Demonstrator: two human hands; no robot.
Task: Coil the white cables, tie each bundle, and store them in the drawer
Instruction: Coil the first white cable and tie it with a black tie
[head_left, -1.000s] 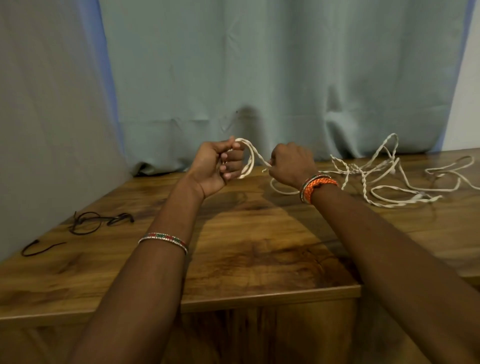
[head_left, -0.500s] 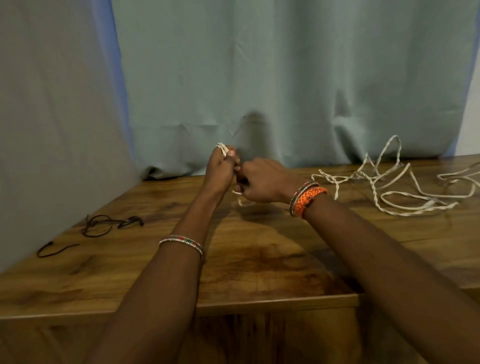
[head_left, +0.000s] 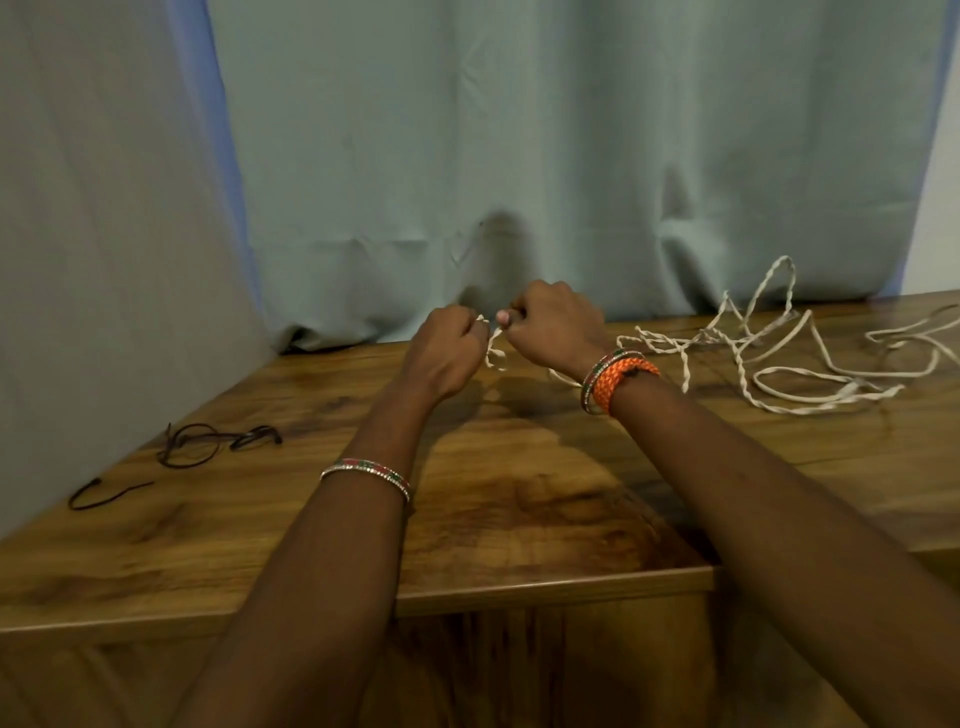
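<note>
A long white twisted cable (head_left: 769, 364) lies in loose tangled loops on the wooden table (head_left: 519, 493) at the right. One end of it runs left under my right wrist and up between my hands. My left hand (head_left: 447, 348) is curled in a fist and grips that end above the table. My right hand (head_left: 550, 322) is also curled and pinches the cable close beside the left hand. A short loop of cable (head_left: 494, 353) hangs down between the two fists. No drawer is in view.
Thin black cords (head_left: 208, 441) lie on the table's left part, with another black cord (head_left: 104, 491) nearer the left edge. A grey-green curtain (head_left: 519, 156) hangs along the back and left. The table's front edge runs below my forearms.
My hands came together from a spread loop, then drew slightly apart and shifted right. The cable loop between them is now small and short.
</note>
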